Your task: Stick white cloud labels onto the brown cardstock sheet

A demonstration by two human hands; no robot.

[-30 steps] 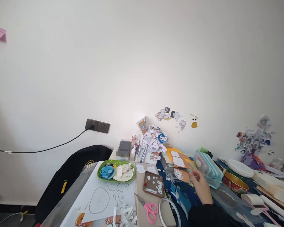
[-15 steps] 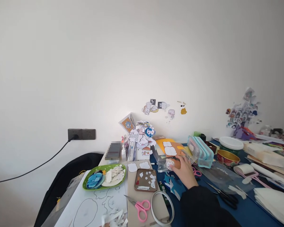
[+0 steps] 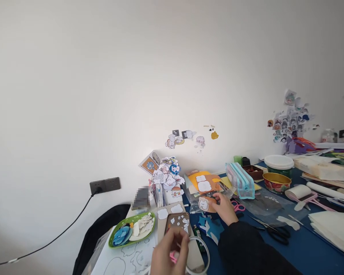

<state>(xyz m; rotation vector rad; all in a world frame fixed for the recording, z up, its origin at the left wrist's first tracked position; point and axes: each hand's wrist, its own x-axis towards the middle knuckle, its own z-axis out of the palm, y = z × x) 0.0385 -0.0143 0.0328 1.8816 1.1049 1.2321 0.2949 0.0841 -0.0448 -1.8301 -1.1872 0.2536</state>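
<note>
While touching the card [image 3: 204, 205] near its right edge with the right hand [image 3: 226, 209], holds the left hand [image 3: 169, 252] low in front of the tin [image 3: 169, 224], with fingers curled toward the thumb. Cannot tell if closed on anything: right grip bent at card and bag [image 3: 194, 208] without plain sign of a pinch, left grip with nothing visible in it. Has the card, with its white bear, at the near end of the clear bag; cannot tell if inside or on top. Judging by how low it lies, not lifted off the tabletop [image 3: 306, 258].

Partly seen past the left hand: scissors [image 3: 173, 257], with only a bit of pink handle showing. Just beside that hand: ring [image 3: 208, 254]; cannot tell if touching.

Farther left: green tray [image 3: 133, 220] with blue pieces [image 3: 122, 235] and white pieces [image 3: 142, 226]. Count these, plus small cutouts [image 3: 185, 220] in the tin, as cut already. Count as left, probably, the outlines [image 3: 114, 265] on the paper [image 3: 107, 256], drawn but seemingly uncut, and partly cut off below. Behind: pixelated block [image 3: 141, 198], impossible to identify.
</note>
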